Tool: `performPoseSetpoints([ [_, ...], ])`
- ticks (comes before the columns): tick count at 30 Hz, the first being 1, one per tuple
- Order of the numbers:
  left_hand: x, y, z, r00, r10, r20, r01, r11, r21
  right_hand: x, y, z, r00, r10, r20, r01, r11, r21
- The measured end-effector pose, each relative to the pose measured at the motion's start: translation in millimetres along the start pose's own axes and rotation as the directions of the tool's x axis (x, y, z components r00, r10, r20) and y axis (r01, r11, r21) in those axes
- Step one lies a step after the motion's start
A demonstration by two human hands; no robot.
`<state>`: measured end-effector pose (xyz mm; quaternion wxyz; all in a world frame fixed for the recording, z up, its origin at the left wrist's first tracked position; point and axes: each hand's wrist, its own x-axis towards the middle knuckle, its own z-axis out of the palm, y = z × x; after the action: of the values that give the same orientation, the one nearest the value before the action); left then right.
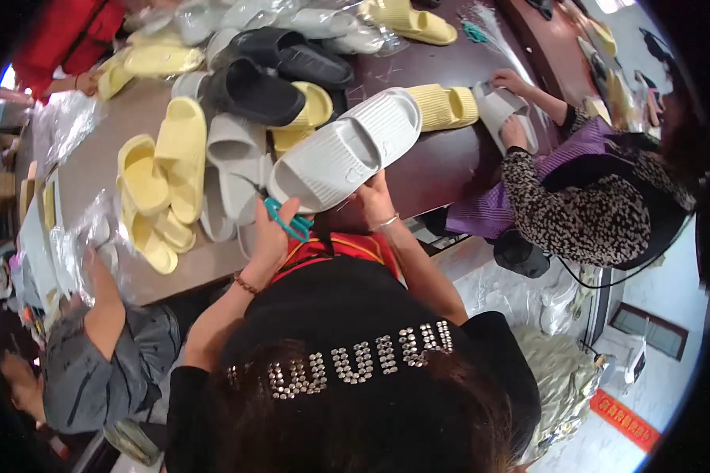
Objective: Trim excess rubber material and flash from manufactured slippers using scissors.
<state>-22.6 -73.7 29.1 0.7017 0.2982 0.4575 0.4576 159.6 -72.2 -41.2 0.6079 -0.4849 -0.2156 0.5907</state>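
Observation:
My left hand (270, 236) is closed round a pair of small scissors (289, 220) with teal handles. Their dark tip points up and left, beside the near edge of a light grey slide slipper (317, 175). A second light grey slipper (391, 118) overlaps its far end, and both tilt over the table. From underneath, my right hand (373, 201) grips the grey slippers where they meet, its fingers partly hidden behind them. Left of my hands lie darker grey slippers (241, 158) and yellow slippers (183, 154). Black slippers (254, 92) lie beyond.
A co-worker at right handles a grey slipper (503, 110) with both hands, next to a yellow slipper (443, 107). At left, another person's hand touches clear plastic wrapping (95, 225). More teal scissors (475, 31) lie far across the dark red table (418, 177).

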Motion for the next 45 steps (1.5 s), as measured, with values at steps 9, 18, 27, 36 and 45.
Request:
performPoseSetpoints([
  [9,23,-5,18,0.991,-0.095,0.099,0.088,0.994,0.071,0,-36,12,0.988,-0.051,0.145,-0.02,0.894,0.447],
  [18,-12,-2,14,0.985,-0.126,0.114,0.101,0.974,0.204,-22,-49,2,0.971,0.105,-0.213,-0.021,0.931,0.366],
  [27,11,-26,-9,0.988,-0.154,0.034,0.143,0.967,0.209,17,-11,-34,0.938,0.078,-0.339,-0.047,0.994,0.098],
  [36,9,-27,-14,0.978,-0.207,-0.018,0.204,0.945,0.254,39,57,-20,0.916,-0.211,-0.342,0.134,0.963,-0.235],
  [45,-3,-38,-33,0.962,-0.266,-0.056,0.272,0.931,0.245,13,-24,-24,0.997,0.075,-0.015,-0.065,0.932,0.355],
])
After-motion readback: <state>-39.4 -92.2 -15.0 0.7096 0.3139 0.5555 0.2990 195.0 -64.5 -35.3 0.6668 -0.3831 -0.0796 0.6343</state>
